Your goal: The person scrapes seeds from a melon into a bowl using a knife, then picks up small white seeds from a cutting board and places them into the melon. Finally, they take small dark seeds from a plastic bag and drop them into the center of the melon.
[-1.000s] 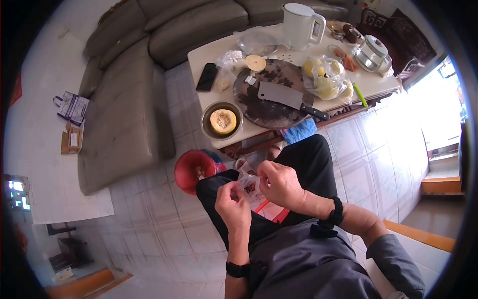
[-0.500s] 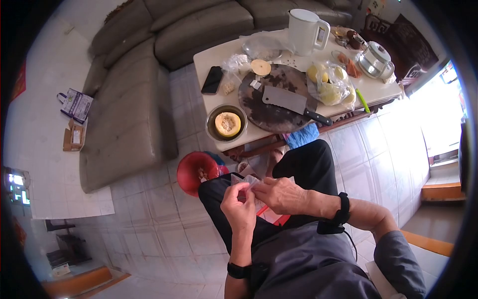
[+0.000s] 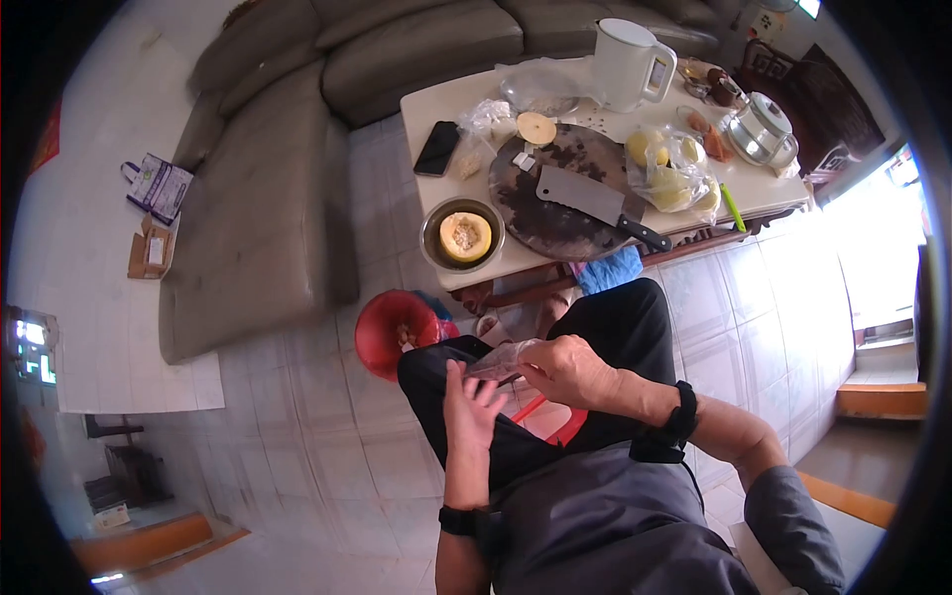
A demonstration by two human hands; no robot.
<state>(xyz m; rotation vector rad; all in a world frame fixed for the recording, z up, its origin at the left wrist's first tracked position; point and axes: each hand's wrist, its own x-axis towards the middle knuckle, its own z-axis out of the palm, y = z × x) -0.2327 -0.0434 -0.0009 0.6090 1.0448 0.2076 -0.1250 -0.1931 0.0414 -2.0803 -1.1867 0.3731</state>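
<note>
In front of my lap, a piece of thin clear plastic (image 3: 504,359) is pinched in my right hand (image 3: 565,372), its loose end stretching left over my knee. I cannot tell whether it is a bag or a disposable glove. My left hand (image 3: 471,409) is open beside the plastic's loose end, fingers spread and palm partly turned up. Below the hands, a red plastic thing (image 3: 567,428) shows between my legs. Ahead on the table, a cleaver (image 3: 585,195) lies across a round dark chopping board (image 3: 526,213). A halved yellow melon (image 3: 465,236) with seeds sits in a metal bowl (image 3: 428,248).
A red bin (image 3: 382,332) with scraps stands left of my knee. The table (image 3: 421,104) also carries a phone (image 3: 436,149), a cut fruit slice (image 3: 536,127), bagged yellow fruit (image 3: 669,183), a white kettle (image 3: 625,64), a glass pot (image 3: 759,127) and a green-handled tool (image 3: 733,206).
My left hand has let go of the plastic, opened and dropped slightly down. My right hand keeps hold of the plastic, which now stretches out leftward. The view has shifted slightly.
</note>
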